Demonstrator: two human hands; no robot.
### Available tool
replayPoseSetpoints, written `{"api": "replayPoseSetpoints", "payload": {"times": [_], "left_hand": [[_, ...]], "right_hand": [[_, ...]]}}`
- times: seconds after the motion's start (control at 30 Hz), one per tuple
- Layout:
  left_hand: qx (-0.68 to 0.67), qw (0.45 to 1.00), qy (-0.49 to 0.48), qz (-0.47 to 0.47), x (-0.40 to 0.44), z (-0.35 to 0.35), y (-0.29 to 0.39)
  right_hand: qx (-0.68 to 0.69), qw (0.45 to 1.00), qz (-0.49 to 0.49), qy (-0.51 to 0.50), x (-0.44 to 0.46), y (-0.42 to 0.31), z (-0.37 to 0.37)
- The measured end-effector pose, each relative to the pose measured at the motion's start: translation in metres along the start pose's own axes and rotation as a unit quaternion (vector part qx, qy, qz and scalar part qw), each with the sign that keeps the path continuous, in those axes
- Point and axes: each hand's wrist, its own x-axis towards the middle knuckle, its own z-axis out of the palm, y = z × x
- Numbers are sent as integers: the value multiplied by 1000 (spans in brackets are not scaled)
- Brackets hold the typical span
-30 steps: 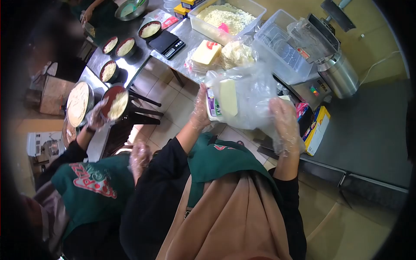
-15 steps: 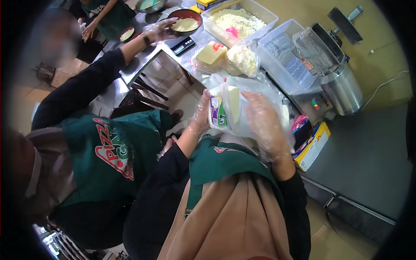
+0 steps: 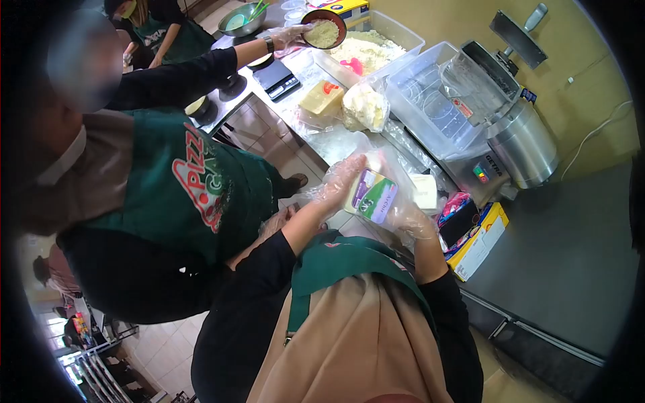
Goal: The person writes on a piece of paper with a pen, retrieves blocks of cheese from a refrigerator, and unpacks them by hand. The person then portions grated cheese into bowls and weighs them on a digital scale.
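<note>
Between my gloved hands is a wrapped block of cheese [image 3: 376,196], its purple, white and green label facing up. My left hand [image 3: 340,183], in a clear plastic glove, is closed around the block's left side. On the lower right side, my right hand [image 3: 411,220] grips the same block, its fingers partly hidden by the wrap. A pale white block [image 3: 424,191] lies just beyond my right hand. Farther up the table are a yellow block with a red label [image 3: 320,98] and a clear bag of white, crumbly stuff [image 3: 365,107].
A co-worker's gloved hand [image 3: 287,39] tilts a round pan [image 3: 324,29] over a tub of grated cheese [image 3: 366,54]. A black scale [image 3: 277,82] sits nearby. At right stand a clear bin [image 3: 430,101], a steel grating machine [image 3: 523,144] and a yellow box [image 3: 478,242].
The cheese block has turned label-up and moved right and down in view. My right hand has come under its side. The co-worker's pan has moved to the tub and tilted.
</note>
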Motion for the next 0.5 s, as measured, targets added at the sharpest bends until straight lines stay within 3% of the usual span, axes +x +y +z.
{"api": "replayPoseSetpoints", "payload": {"times": [0.03,0.1,0.17,0.2,0.27,0.37,0.43,0.47,0.5], "left_hand": [[113,993,8,41,7,4,2],[162,986,-27,5,22,11,5],[343,937,-59,41,35,21,9],[431,892,-80,112,3,34,12],[430,890,-105,113,30,35,3],[408,908,-73,62,24,61,26],[568,794,-96,193,-2,82,20],[487,861,-85,119,-15,98,49],[486,860,-98,119,-15,104,53]], "right_hand": [[18,999,-7,28,1,8,0],[60,994,-22,85,2,21,2],[115,982,-49,144,3,36,7],[152,971,-86,165,-18,27,7],[185,956,-100,204,-7,47,11],[323,927,-117,150,-9,44,5],[407,895,-156,96,-52,21,-2],[452,882,-78,105,-55,26,-3],[443,884,-87,120,-47,63,9]]}}
